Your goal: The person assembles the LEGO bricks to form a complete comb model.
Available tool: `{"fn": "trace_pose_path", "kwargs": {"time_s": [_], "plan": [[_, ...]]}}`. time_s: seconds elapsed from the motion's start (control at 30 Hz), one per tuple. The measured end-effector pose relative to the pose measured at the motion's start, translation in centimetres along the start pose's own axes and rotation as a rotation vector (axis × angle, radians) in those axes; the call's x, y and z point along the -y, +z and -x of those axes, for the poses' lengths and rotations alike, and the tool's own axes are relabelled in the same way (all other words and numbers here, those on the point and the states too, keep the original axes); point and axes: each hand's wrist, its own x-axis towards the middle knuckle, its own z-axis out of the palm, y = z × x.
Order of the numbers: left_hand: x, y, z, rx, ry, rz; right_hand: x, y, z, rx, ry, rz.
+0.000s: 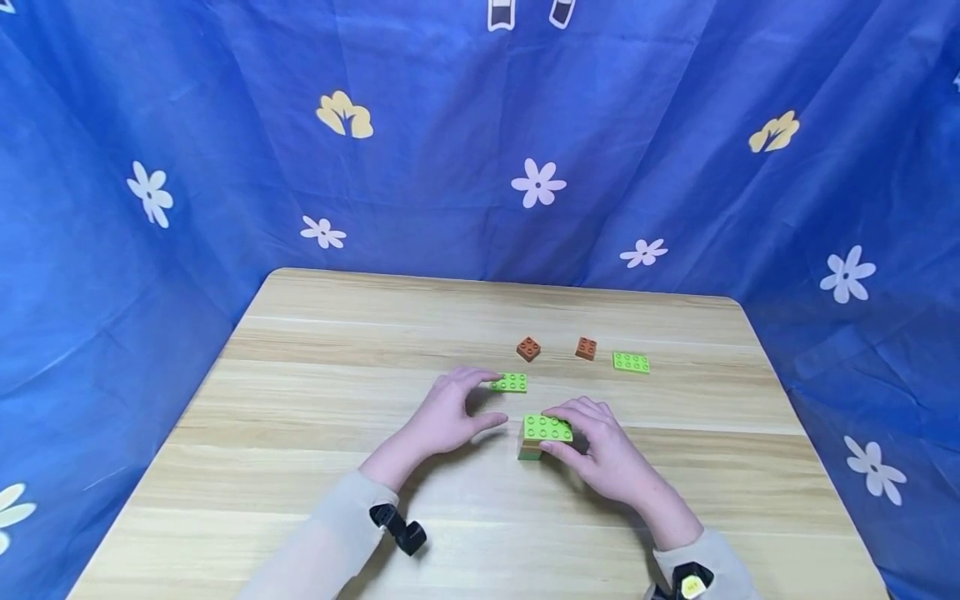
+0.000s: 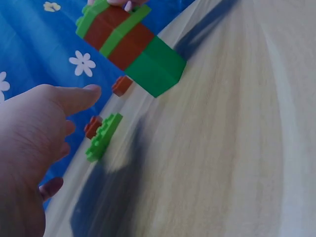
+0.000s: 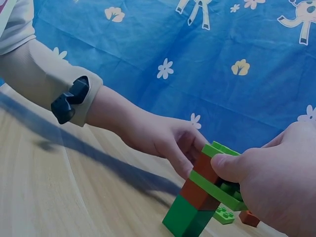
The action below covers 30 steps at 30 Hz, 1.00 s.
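A tower of toy building bricks (image 1: 534, 432) stands on the table: dark green at its base (image 2: 155, 69), then reddish-brown and light green layers by turns, with a studded light green brick on top. My right hand (image 1: 600, 446) grips the tower near its top, thumb on the near side (image 3: 281, 182). Left of the tower, my left hand (image 1: 450, 417) has its thumb and fingers spread apart and holds nothing. Its index fingertip overlaps the left end of a loose light green brick (image 1: 513, 383) in the head view. The left wrist view shows this hand (image 2: 34, 143) above the table.
Two small reddish-brown bricks (image 1: 528, 349) and another light green brick (image 1: 632, 362) lie farther back on the wooden table (image 1: 337, 350). A blue curtain (image 1: 450, 125) with white flowers hangs behind the table's far edge and along both sides.
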Motion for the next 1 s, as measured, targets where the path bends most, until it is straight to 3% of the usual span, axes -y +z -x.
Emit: {"fn": "trace_pose_path", "kwargs": {"time_s": [0.2, 0.63, 1.0], "plan": [[1.0, 0.4, -0.9, -0.042, -0.011, -0.043, -0.1, 0.1, 0.1, 0.001, 0.002, 0.000], [3.2, 1.7, -2.2, -0.044, -0.014, -0.132, -0.1, 0.2, 0.1, 0.012, 0.024, -0.020], [3.9, 2.0, -3.2, -0.046, -0.011, -0.142, -0.1, 0.0, 0.1, 0.016, 0.017, -0.026]]}}
